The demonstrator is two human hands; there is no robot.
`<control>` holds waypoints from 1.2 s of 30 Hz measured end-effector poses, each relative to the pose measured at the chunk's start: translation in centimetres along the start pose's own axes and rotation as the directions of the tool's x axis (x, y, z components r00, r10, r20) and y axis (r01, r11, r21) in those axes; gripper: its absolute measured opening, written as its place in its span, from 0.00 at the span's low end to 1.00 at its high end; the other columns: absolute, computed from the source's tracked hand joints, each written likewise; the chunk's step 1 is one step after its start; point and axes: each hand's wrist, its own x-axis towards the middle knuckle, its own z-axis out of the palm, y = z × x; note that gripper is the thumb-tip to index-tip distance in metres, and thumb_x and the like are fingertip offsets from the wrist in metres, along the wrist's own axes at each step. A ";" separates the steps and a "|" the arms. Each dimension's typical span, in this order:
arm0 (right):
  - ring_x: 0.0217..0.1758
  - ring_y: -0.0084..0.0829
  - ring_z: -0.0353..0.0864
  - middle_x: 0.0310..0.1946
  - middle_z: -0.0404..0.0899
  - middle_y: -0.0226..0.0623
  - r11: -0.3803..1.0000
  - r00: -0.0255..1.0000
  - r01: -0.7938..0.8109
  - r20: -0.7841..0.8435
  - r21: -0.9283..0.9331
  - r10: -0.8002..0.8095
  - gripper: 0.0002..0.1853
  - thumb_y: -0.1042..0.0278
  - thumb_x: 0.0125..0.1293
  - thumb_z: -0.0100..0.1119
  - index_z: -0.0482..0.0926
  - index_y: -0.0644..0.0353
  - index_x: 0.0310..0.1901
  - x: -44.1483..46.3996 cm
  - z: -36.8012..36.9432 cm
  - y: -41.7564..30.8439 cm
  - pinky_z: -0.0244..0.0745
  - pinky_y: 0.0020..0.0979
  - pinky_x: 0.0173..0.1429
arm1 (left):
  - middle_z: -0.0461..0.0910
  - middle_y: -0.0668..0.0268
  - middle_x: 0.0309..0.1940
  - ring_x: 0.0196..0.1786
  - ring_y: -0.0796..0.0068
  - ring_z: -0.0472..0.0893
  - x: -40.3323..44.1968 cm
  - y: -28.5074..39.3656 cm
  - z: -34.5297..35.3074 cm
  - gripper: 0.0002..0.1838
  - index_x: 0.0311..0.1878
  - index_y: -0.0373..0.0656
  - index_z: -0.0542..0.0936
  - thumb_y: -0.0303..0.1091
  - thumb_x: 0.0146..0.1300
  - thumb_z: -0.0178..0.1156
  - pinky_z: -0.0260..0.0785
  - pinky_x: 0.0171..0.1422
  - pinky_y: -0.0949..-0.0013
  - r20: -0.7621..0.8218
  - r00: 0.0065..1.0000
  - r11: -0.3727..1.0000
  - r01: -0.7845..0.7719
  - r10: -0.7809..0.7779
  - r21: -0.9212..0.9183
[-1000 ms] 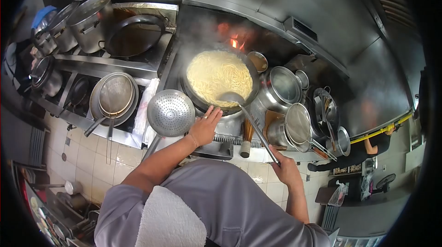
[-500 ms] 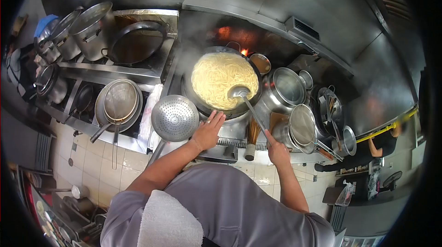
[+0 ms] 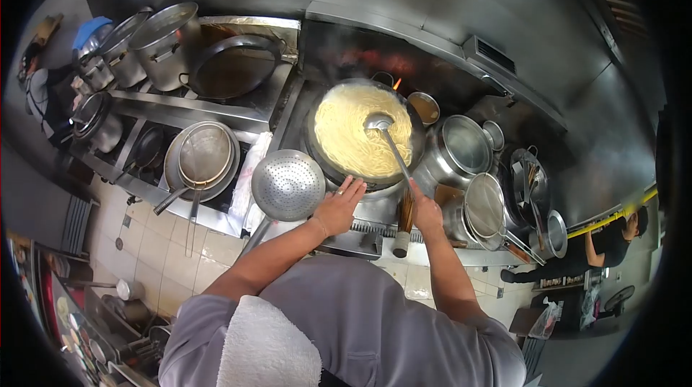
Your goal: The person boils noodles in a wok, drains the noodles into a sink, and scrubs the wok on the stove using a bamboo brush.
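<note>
A wok (image 3: 311,143) full of pale yellow noodles (image 3: 353,134) in liquid stands over the burner. My right hand (image 3: 425,210) is closed around the long handle of a ladle (image 3: 379,121), whose bowl lies in the upper right part of the noodles. My left hand (image 3: 340,207) is at the near edge of the wok with its fingers stretched out, holding nothing; whether the fingertips touch the rim I cannot tell. Beside that hand, to the left, lies a large perforated strainer (image 3: 288,183). A bamboo brush (image 3: 404,225) hangs near my right hand.
At right are a metal pot (image 3: 461,145), a mesh strainer (image 3: 484,207) and several pans. Across the left burners stand tall pots (image 3: 166,48), a dark wok (image 3: 234,69) and a sieve (image 3: 205,155). One person (image 3: 43,95) is far left, another (image 3: 605,243) far right. Flame shows behind the wok.
The ladle's bowl has moved from the near right edge of the noodles up and away from me. My left hand stays by the wok's near edge. The whole view has shifted slightly.
</note>
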 end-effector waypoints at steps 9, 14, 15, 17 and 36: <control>0.58 0.63 0.83 0.55 0.83 0.64 0.927 0.997 0.061 -0.056 0.371 -0.043 0.45 0.75 0.68 0.57 0.55 0.33 0.83 3.6 2.3 -5.0 0.77 0.55 0.65 | 0.52 0.56 0.85 0.87 0.49 0.52 -0.1 -1.2 0.7 0.46 0.83 0.37 0.58 0.25 0.59 0.60 0.71 0.70 0.42 -0.072 0.997 0.999 -0.027 0.028 0.017; 0.50 0.62 0.86 0.45 0.86 0.64 0.892 0.978 0.195 -0.150 0.409 -0.145 0.46 0.74 0.69 0.57 0.52 0.30 0.84 3.4 5.7 -5.1 0.79 0.56 0.61 | 0.52 0.55 0.85 0.88 0.49 0.48 -0.1 -0.9 0.4 0.49 0.83 0.38 0.56 0.30 0.61 0.70 0.66 0.77 0.43 0.011 1.000 0.999 0.027 -0.028 0.045; 0.50 0.62 0.86 0.45 0.85 0.65 0.900 0.984 0.170 -0.112 0.400 -0.136 0.46 0.74 0.69 0.57 0.52 0.29 0.84 2.7 5.1 -5.5 0.79 0.57 0.61 | 0.53 0.55 0.84 0.87 0.48 0.51 0.0 -1.2 0.6 0.48 0.82 0.37 0.57 0.31 0.60 0.70 0.63 0.79 0.40 -0.029 0.999 1.000 0.016 -0.016 0.014; 0.50 0.62 0.86 0.44 0.85 0.65 0.913 0.991 0.131 -0.059 0.387 -0.118 0.46 0.74 0.68 0.57 0.52 0.29 0.84 1.1 3.9 -6.2 0.79 0.58 0.61 | 0.56 0.55 0.83 0.87 0.48 0.53 0.2 -1.4 1.4 0.45 0.82 0.37 0.59 0.29 0.61 0.64 0.62 0.78 0.39 -0.085 0.996 0.996 0.007 0.001 0.089; 0.48 0.63 0.86 0.43 0.87 0.59 0.963 1.000 0.024 -0.006 0.268 -0.023 0.45 0.73 0.66 0.64 0.61 0.27 0.81 -14.0 -7.8 -2.1 0.80 0.57 0.56 | 0.89 0.53 0.39 0.47 0.51 0.86 8.5 -3.3 2.4 0.19 0.35 0.42 0.88 0.44 0.76 0.55 0.71 0.59 0.47 -0.048 0.999 1.000 0.007 -0.006 0.015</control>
